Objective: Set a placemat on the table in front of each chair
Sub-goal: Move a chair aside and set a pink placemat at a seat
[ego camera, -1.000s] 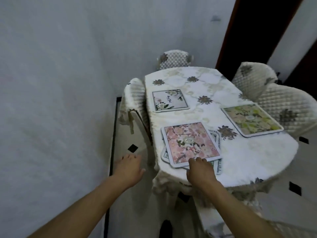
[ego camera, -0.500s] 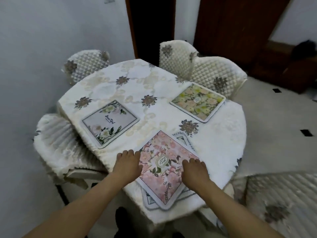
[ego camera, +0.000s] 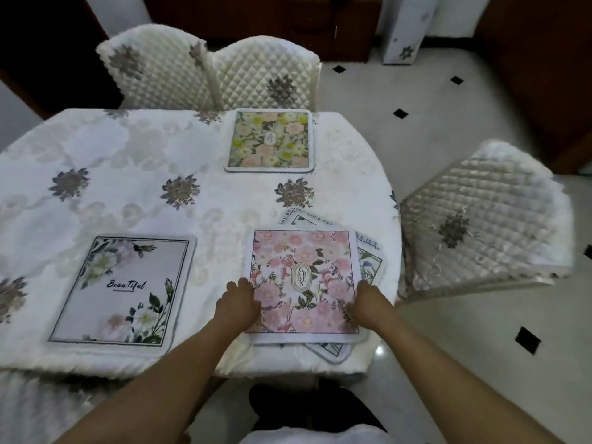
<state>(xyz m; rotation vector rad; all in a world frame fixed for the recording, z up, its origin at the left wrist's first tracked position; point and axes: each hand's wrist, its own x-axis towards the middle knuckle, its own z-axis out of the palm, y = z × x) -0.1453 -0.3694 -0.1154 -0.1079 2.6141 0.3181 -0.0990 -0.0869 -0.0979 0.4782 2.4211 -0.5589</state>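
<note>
A pink floral placemat (ego camera: pixel 304 280) lies on top of a small stack at the table's near edge; a white mat with blue lettering (ego camera: pixel 368 254) pokes out from under it. My left hand (ego camera: pixel 238 304) grips the pink mat's left edge and my right hand (ego camera: pixel 368 302) grips its right edge. A grey "Beautiful" placemat (ego camera: pixel 125 290) lies to the left near the front edge. A green-yellow floral placemat (ego camera: pixel 270 141) sits at the far edge in front of a quilted chair (ego camera: pixel 266 78).
The table (ego camera: pixel 128 174) wears a white flowered cloth. A second quilted chair (ego camera: pixel 153 65) stands at the far side and another (ego camera: pixel 483 225) at the right end. White tiled floor (ego camera: pixel 464 331) with black diamonds spreads to the right; dark wood furniture behind.
The view has swung round to face the table's long side. My left hand came up from beside the table onto the pink mat's left edge, and both hands now hold that mat squared up.
</note>
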